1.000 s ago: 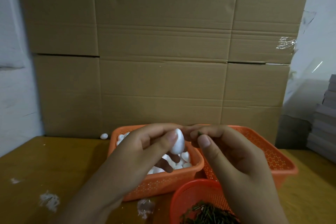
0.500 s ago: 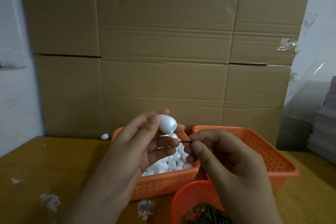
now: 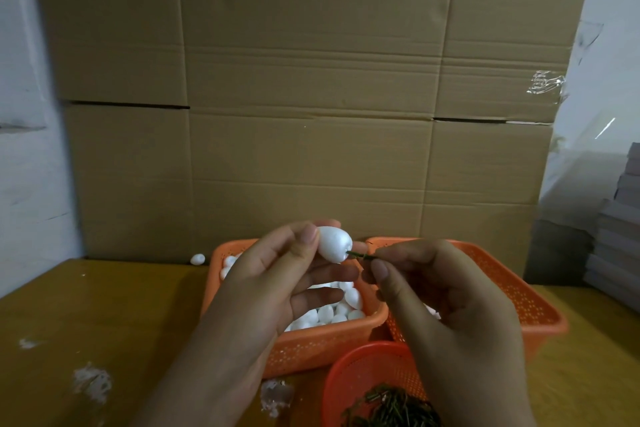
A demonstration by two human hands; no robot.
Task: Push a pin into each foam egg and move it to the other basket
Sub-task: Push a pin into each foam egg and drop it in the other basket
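The left hand (image 3: 273, 284) pinches a white foam egg (image 3: 334, 242) between thumb and forefinger, its other fingers loosely spread beneath, and holds the egg raised above the near baskets with its narrower end turned to the right. The right hand (image 3: 446, 302) pinches a thin dark green pin (image 3: 360, 255) between thumb and forefinger, the remaining fingers curled in; the pin lies almost level and its tip touches the egg's right end, though how deep it sits in the foam cannot be told. Under the left hand stands an orange mesh basket (image 3: 311, 347) heaped with loose foam eggs (image 3: 332, 314). Just beside it on the right, touching or nearly so, is a second orange basket (image 3: 512, 291), much of its inside hidden by the right hand; a bit of white shows in it by the wrist. Nearer the camera, a round red basket (image 3: 360, 367) holds a pile of dark green pins (image 3: 391, 407). All rest on a yellow-brown table (image 3: 104, 315) marked with white foam scraps (image 3: 91, 381). One stray egg (image 3: 197, 259) lies on the table left of the baskets, against a wall of cardboard boxes (image 3: 311, 97). A grey stack (image 3: 616, 236) stands at the far right.
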